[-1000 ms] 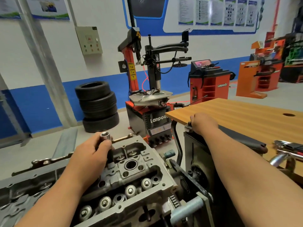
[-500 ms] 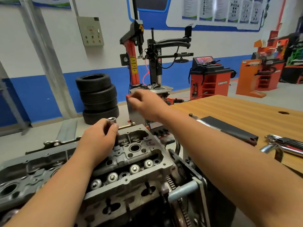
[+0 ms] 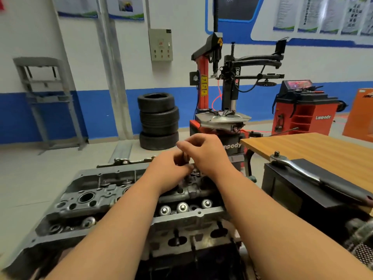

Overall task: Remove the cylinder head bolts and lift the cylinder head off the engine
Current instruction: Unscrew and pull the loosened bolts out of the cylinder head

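cylinder head (image 3: 113,201) sits on the engine before me | my left hand (image 3: 167,170) and right hand (image 3: 203,154) meet over its far end, fingers curled on a small dark part I cannot identify

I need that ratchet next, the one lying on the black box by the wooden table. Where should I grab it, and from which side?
Probably by the dark grip of the ratchet handle, coming down from above with the right hand. It lies flat on the black box, its head at the far end and the long grip nearest you, with nothing lying on top of it.
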